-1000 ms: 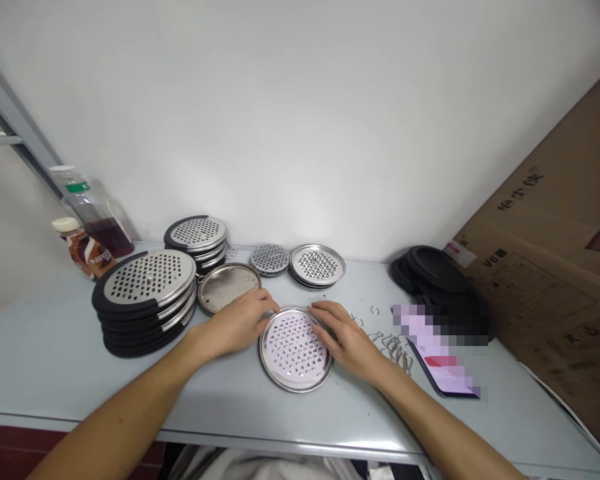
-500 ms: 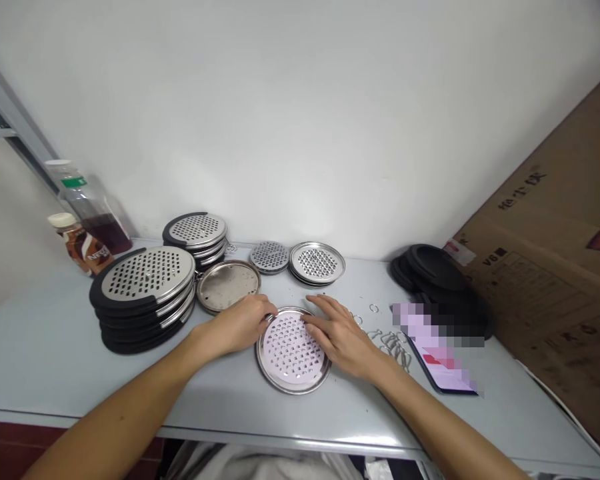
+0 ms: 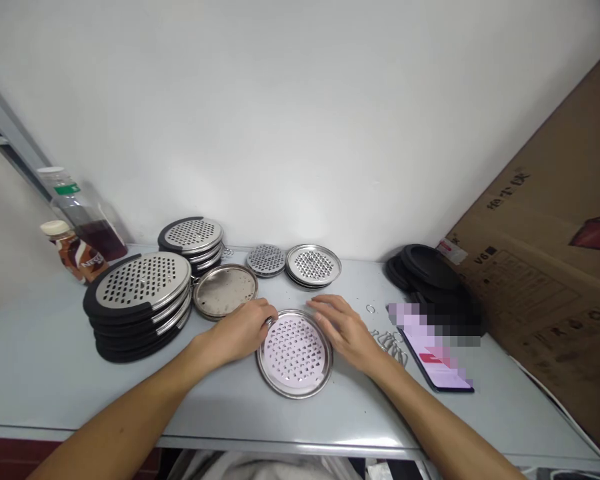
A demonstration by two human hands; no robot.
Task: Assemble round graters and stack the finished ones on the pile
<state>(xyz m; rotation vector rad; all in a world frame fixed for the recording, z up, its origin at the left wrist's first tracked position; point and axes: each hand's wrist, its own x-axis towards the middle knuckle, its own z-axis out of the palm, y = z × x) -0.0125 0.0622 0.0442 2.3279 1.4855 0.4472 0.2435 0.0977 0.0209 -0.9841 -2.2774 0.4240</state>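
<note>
A round grater disc with a pinkish, hole-punched face [image 3: 294, 353] lies in a shallow metal rim [image 3: 294, 392] on the table before me. My left hand [image 3: 247, 328] is closed at the rim's upper left edge, a small shiny bit showing at its fingertips; whether that is the rim or a separate part I cannot tell. Fingers extended and apart, my right hand [image 3: 347, 332] hovers over or rests at the upper right edge. Several metal hooks or clips [image 3: 393, 348] lie loose beside that hand, partly hidden by it, with a small ring [image 3: 371, 309] behind.
Stacks of black-edged graters [image 3: 145, 280] [image 3: 193, 235] stand left, by two bottles [image 3: 97, 230] [image 3: 75, 253]. A metal lid [image 3: 226, 291], grater discs [image 3: 267, 259] and rimmed discs [image 3: 313, 265] lie behind. Black round parts [image 3: 427, 267], a phone [image 3: 443, 370] and a cardboard box [image 3: 540, 287] are right.
My right hand's fingers have lifted back from the disc's face toward its right edge. My left hand stays at the upper left rim. The view has shifted slightly.
</note>
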